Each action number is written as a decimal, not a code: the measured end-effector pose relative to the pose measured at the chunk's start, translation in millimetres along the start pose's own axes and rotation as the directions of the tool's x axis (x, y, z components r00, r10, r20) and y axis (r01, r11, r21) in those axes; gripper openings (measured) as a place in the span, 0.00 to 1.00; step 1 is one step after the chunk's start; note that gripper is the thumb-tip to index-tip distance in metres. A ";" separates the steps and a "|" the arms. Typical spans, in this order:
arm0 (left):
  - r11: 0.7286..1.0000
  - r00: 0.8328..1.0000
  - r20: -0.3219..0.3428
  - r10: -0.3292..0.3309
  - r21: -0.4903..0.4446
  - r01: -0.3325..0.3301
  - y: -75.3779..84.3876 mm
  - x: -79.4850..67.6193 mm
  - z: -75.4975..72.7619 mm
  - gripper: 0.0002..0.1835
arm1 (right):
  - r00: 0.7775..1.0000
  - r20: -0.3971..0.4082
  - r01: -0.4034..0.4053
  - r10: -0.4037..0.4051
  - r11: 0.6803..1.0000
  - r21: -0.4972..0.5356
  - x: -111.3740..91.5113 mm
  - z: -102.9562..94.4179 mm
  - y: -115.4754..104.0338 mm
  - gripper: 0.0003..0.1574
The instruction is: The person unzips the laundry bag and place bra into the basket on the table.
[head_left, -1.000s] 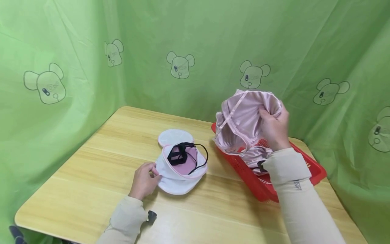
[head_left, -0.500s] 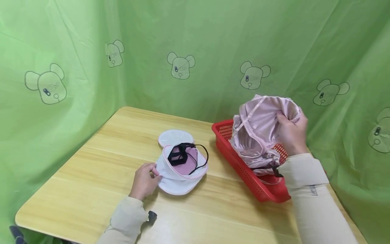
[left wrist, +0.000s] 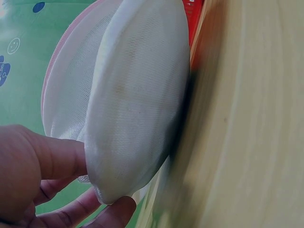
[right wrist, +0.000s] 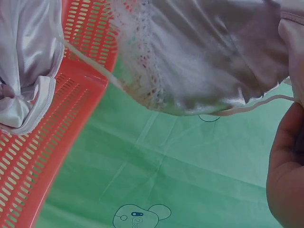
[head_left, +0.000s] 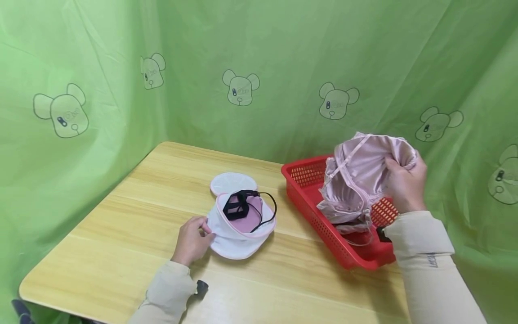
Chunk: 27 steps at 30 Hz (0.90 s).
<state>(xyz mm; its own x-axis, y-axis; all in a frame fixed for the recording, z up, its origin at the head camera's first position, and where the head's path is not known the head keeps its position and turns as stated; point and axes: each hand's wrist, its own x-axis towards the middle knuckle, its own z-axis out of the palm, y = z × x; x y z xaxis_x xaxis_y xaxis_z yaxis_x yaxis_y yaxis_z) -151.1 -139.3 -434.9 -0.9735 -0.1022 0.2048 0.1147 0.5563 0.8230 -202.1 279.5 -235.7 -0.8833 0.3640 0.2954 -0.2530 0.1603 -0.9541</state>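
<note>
My left hand [head_left: 192, 240] pinches the near-left edge of a white mesh laundry bag [head_left: 236, 248] with pink trim, which rests on the table with its mouth open. Inside its pinkish interior lies a black strappy item [head_left: 236, 208]; a thin black cord loops over the rim. In the left wrist view, thumb and fingers hold the mesh [left wrist: 137, 99]. My right hand [head_left: 406, 185] grips the gathered top of a pink satin camisole [head_left: 366, 164] above the red basket. The garment hangs spread, with a strap across its front. The right wrist view shows its lace edge [right wrist: 145, 52].
The red plastic basket [head_left: 312, 215] stands at the table's right side, its walls perforated. More pink satin [right wrist: 31, 52] appears over the basket in the right wrist view. Behind the mesh bag is a round white flap [head_left: 233, 183] with pink edging. Green curtains [head_left: 194, 121] surround the wooden table [head_left: 133, 234].
My right hand has moved right and slightly down with the pink camisole, uncovering more of the red basket's left end. My left hand and the mesh bag have stayed put.
</note>
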 end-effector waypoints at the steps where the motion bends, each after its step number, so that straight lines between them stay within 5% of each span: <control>1: 1.000 1.000 0.001 -0.001 0.000 0.001 0.2 0.0 -0.1 0.12 | 1.000 0.000 -0.009 0.009 1.000 -0.018 -0.4 -0.9 0.1 0.21; 9: 1.000 1.000 0.005 -0.004 0.004 0.004 -0.1 -1.1 0.3 0.12 | 0.999 0.002 -0.043 0.043 0.985 -0.164 -3.1 -5.2 4.1 0.20; 16: 1.000 1.000 -0.001 0.004 -0.001 -0.004 -0.2 -0.2 1.1 0.13 | 1.000 -0.008 -0.010 0.008 0.935 -0.353 -0.7 -8.3 6.8 0.11; 27: 1.000 1.000 0.008 -0.003 0.005 0.003 0.2 -1.7 -0.1 0.12 | 1.000 -0.015 -0.012 0.006 0.877 -0.481 3.3 -12.2 11.7 0.05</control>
<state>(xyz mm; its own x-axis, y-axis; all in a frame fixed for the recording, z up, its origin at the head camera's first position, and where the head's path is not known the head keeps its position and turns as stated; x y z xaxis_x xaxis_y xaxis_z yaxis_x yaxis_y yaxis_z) -149.4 -139.1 -435.0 -0.9754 -0.0968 0.1980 0.1111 0.5599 0.8211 -203.1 293.8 -245.3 -0.8788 0.3786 0.2904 -0.0210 0.5773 -0.8163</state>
